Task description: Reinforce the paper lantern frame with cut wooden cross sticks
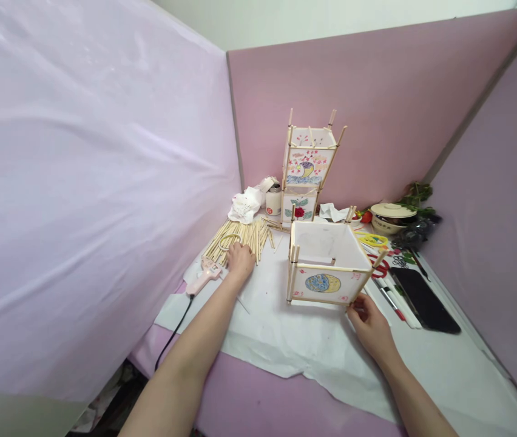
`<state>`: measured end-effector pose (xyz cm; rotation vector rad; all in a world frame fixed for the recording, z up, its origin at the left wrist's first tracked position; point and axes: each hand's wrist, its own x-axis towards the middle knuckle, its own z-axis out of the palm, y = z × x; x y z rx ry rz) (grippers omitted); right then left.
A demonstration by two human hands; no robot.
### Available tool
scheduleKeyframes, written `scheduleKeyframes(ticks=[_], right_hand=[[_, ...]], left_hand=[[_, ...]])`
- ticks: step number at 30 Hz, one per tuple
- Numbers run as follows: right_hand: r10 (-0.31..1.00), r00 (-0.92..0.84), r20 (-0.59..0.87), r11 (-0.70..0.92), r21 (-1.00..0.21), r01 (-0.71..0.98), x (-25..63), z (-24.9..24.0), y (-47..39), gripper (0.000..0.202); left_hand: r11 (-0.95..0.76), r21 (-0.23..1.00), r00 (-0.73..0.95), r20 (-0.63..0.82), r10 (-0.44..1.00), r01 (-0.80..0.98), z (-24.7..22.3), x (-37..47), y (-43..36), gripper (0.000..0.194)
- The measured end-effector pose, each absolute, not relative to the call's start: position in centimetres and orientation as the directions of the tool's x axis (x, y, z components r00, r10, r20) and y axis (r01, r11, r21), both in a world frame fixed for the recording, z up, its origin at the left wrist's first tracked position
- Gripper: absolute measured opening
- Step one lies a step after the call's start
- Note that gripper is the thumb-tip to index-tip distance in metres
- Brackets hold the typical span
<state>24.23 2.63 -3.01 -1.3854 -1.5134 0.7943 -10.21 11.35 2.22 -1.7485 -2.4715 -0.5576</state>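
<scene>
My right hand point(370, 318) pinches the lower right front corner of a square paper lantern point(324, 284). This lantern has a wooden stick frame, an open top and white panels; its front one bears a blue and yellow round drawing. My left hand point(240, 260) is at the near end of a pile of thin wooden sticks point(255, 233), beside a pale ring like a tape roll point(227, 238). Its fingers are curled down, and what they hold, if anything, is hidden. A pink hot glue gun point(204, 278) with a black cord lies left of that hand.
Behind stands a tall two-tier lantern point(308, 164) with drawn panels. A white jar point(273, 200) and crumpled tissue point(244, 205) are at back left. On the right are a lidded bowl point(388, 218), red scissors point(379, 267), pens point(390, 297) and a black phone point(425, 300).
</scene>
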Motion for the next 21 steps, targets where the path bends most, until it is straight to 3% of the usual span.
scheduleKeyframes(ticks=[9, 16, 21], right_hand=[[0.982, 0.031, 0.188, 0.161, -0.905, 0.394, 24.3, -3.0, 2.6, 0.035], [0.982, 0.017, 0.19, 0.168, -0.903, 0.395, 24.5, -3.4, 2.7, 0.034], [0.98, 0.032, 0.196, 0.167, -0.899, 0.406, 24.4, -3.3, 2.7, 0.035]], left_hand=[[0.21, 0.169, -0.244, 0.223, 0.944, 0.963, 2.1, -9.9, 12.0, 0.027], [0.28, 0.177, -0.32, 0.262, 0.91, 0.943, 2.9, -11.3, 12.0, 0.049], [0.351, 0.19, -0.388, 0.215, 0.896, 0.917, 3.1, -13.2, 12.6, 0.037]])
